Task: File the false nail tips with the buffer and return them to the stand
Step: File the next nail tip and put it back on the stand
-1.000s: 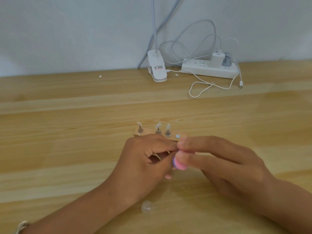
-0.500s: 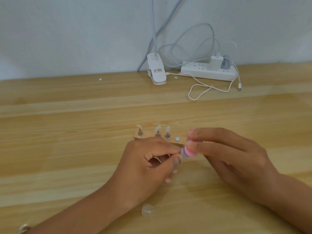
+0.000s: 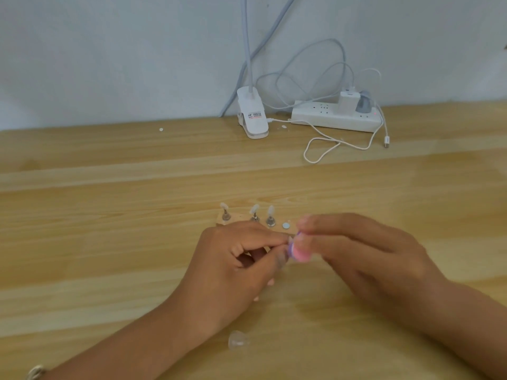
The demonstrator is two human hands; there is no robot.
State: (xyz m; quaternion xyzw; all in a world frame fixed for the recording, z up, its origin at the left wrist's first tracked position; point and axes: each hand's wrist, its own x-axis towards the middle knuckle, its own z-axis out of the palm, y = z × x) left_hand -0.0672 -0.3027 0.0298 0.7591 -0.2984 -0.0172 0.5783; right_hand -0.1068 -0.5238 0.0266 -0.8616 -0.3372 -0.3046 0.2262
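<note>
Pinching tiny tip (image 3: 289, 238) in left hand (image 3: 233, 267), just before stand (image 3: 291, 228). Gripping pink buffer (image 3: 299, 252) in right hand (image 3: 365, 256), pressing against tip. Risking flicking tip onto desk (image 3: 109, 242) or scraping skin if pressing hard.

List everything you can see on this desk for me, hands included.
table: one, light wood
stand: one, pale wood, centre
nail tips on stand: three, whitish, upright on pegs
white disc: one, on the stand, right of the tips
held nail tip: one, pale, barely visible, pinched against the buffer
buffer: one, pink and purple, before the stand
clear plastic piece: one, on table, near edge
clip lamp: one, white, far edge
power strip: one, white, right of lamp
cables: several, white, around the strip
left hand: fingers pinch the held nail tip
right hand: fingers grip the buffer
</note>
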